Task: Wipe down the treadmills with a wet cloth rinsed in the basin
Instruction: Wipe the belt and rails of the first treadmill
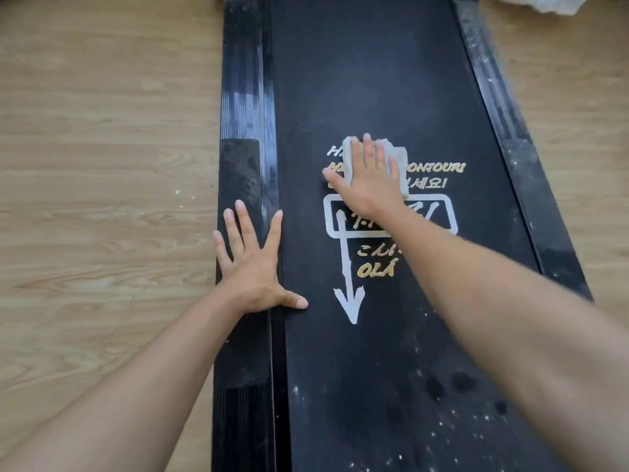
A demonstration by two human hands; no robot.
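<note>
Pressing cloth [348, 152] over half-hidden lettering [439, 168], right hand [369, 180] flat, left hand [252, 267] splayed on rail [238, 172], both grips released

Folded grey cloth [402, 165] on treadmill belt [374, 80]

Gym room, treadmill [374, 80], wood-look floor [102, 131]

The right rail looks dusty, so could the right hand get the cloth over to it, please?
Probably yes. The right hand presses the cloth on the belt, and only bare belt lies between it and the right rail; the left hand rests on the left rail.
</note>
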